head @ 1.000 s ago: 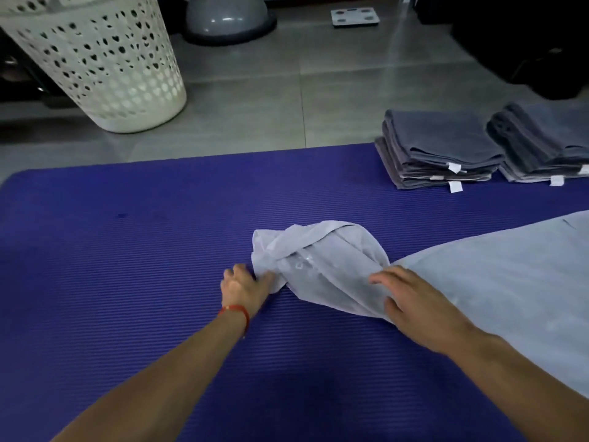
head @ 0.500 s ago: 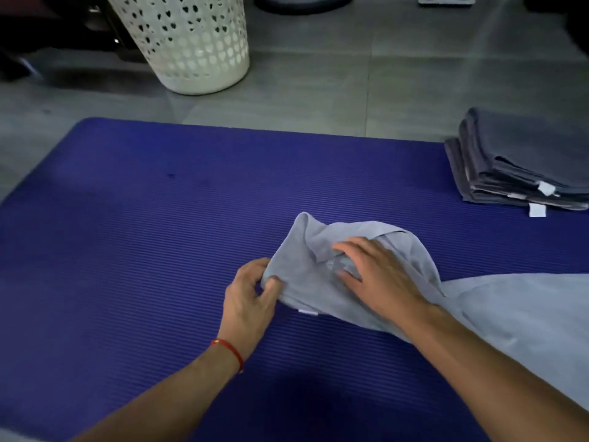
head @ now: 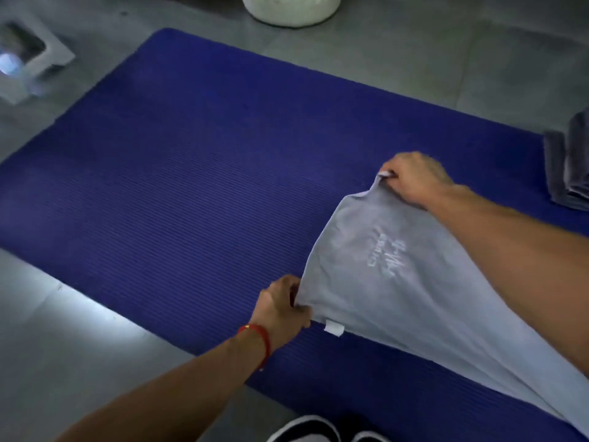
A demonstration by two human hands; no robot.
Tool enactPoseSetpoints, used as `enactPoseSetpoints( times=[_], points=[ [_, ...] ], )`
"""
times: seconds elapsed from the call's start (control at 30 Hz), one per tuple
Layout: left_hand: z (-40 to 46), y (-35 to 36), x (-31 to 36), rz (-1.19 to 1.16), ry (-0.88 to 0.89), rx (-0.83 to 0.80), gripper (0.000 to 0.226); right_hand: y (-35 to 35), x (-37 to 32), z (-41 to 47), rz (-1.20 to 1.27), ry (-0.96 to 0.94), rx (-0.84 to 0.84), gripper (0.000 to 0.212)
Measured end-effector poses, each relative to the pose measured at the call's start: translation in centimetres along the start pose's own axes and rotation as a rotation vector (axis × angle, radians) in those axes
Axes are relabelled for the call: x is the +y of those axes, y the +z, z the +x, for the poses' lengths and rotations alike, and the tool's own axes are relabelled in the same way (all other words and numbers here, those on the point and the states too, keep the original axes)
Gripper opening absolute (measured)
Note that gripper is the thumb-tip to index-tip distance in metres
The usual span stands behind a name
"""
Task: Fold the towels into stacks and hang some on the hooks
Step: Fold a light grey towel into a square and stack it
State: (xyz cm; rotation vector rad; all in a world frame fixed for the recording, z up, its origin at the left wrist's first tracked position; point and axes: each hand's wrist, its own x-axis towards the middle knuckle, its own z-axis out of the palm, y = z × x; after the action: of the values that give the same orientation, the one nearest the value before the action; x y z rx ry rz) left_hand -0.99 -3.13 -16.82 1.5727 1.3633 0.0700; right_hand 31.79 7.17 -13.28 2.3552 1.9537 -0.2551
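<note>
Standing at the near edge of the blue mat (head: pixel 197 173), we see the toes of our black-and-white shoes (head: pixel 306 430) at the bottom of the view, on the grey tiled floor (head: pixel 63 346). Just beyond them our left hand (head: pixel 282 306), with a red string bracelet (head: pixel 259 341) on its wrist, pinches the near corner of the light grey towel (head: pixel 398 282) between curled fingers and thumb. A small white tag (head: pixel 333 328) hangs from the towel's edge right beside that hand. The towel is held taut between both hands above the mat, its short edge running from the left hand up to the right, with pale lettering (head: pixel 387 258) on its face; the rest trails off to the lower right, under our right forearm. Farther out, our right hand (head: pixel 414 178) grips the far corner, fingers curled round the cloth. Beyond that, at the right edge, part of a stack of folded dark grey towels (head: pixel 570 167) lies on the mat. At the top, the base of a white basket (head: pixel 291 9) stands on the floor past the mat.
</note>
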Motion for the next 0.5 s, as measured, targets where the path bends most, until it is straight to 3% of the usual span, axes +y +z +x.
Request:
enactPoseSetpoints(
  times=[0.2,0.4,0.5],
  points=[
    [-1.7,-4.0,-3.2,-0.223,-0.061,0.161,0.017,-5.5,-4.9,6.5,-0.136,0.027,0.11,0.012],
    [0.4,-8.9,-5.7,-0.514,-0.225,0.44,0.011,-3.1,-9.9,10.5,0.306,0.143,0.228,0.021],
    [2.1,-12.2,-7.0,-0.479,-0.256,0.566,0.009,-2.0,-13.7,12.5,0.451,0.08,0.226,0.014]
  ],
)
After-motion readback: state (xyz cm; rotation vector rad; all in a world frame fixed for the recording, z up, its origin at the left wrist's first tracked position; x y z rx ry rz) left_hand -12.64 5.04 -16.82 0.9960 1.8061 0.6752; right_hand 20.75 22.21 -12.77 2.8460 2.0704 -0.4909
